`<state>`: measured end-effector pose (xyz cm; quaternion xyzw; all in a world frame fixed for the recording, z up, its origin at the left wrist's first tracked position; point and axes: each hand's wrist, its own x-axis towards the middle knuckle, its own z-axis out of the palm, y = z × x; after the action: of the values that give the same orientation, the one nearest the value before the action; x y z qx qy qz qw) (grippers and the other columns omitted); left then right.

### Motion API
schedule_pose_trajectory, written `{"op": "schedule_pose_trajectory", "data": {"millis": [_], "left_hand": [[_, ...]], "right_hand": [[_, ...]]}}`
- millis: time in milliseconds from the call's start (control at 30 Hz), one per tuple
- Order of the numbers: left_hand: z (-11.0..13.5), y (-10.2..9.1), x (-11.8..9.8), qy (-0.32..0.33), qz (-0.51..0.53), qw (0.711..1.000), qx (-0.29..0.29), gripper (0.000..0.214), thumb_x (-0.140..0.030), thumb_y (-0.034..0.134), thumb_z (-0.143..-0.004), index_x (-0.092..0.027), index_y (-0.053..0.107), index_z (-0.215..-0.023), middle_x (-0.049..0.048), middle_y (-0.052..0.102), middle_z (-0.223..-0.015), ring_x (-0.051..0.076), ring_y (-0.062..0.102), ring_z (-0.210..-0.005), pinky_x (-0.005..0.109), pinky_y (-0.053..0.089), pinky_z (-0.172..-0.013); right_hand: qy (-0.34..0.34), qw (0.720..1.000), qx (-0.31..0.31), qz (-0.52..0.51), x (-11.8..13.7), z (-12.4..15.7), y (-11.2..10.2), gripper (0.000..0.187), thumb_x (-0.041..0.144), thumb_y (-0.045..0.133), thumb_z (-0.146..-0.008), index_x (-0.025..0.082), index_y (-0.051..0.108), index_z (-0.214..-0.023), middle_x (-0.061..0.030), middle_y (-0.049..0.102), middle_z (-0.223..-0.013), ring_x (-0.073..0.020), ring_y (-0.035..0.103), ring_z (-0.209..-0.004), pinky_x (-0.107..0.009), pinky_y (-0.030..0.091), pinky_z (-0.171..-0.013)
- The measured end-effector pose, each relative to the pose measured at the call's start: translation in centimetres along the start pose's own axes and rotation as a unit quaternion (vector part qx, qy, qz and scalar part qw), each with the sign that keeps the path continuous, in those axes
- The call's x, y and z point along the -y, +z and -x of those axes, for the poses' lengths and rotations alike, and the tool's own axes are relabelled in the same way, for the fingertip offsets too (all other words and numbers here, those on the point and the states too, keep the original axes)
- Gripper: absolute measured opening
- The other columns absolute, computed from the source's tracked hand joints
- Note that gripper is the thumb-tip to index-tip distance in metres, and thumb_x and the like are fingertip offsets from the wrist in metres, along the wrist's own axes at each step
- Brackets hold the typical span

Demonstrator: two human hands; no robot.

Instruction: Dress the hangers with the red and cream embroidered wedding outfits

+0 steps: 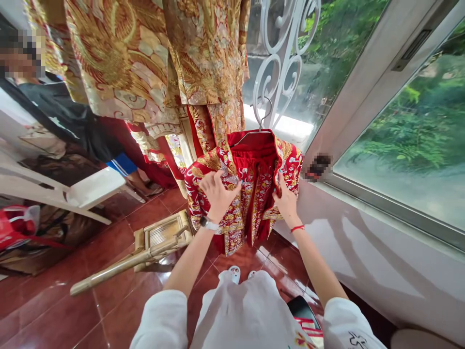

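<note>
A red jacket (232, 220) with gold and silver embroidery hangs in front of me on a wire hanger (260, 127). Red embroidered cloth with a gathered top (250, 157) shows inside its open front. My left hand (220, 196) lies against the jacket's left front, thumb stretched toward the opening and apart from the bent fingers. On the other side, my right hand (286, 201) grips the right front edge. Some of its fingers are hidden by the cloth.
Large gold embroidered garments (119, 58) hang above left. A bamboo chair (163, 235) stands on the red tile floor, near a white bench (94, 186). A person in dark clothes (69, 114) is at far left. A white scrolled metal frame (279, 72) stands before the windows.
</note>
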<state>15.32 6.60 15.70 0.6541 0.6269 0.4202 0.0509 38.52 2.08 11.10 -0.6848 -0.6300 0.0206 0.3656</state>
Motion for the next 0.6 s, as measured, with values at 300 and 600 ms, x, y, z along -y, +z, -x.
{"op": "schedule_pose_trajectory", "data": {"millis": [300,600], "left_hand": [[0.4,1.5,-1.5,0.016,0.009,0.996,0.092,0.029,-0.030,0.044,-0.098,-0.015,0.062,-0.114,0.0117,0.072,-0.085,0.027,0.069,-0.081,0.034,0.043,-0.072],[4.4,0.2,-6.5,0.103,0.029,0.970,0.220,0.020,-0.026,0.047,-0.099,-0.018,0.061,-0.110,0.0139,0.073,-0.088,0.025,0.072,-0.079,0.032,0.047,-0.068]], "right_hand": [[0.005,0.998,0.050,-0.028,0.4,1.1,-2.3,0.073,0.022,0.039,-0.089,0.010,0.029,-0.161,-0.0004,0.058,-0.066,-0.0205,0.051,-0.057,-0.033,0.047,-0.069],[-0.054,0.986,0.134,-0.084,4.5,4.2,0.3,0.061,0.020,0.042,-0.087,0.012,0.051,-0.147,-0.0100,0.071,-0.077,-0.0243,0.064,-0.066,-0.030,0.049,-0.063]]}}
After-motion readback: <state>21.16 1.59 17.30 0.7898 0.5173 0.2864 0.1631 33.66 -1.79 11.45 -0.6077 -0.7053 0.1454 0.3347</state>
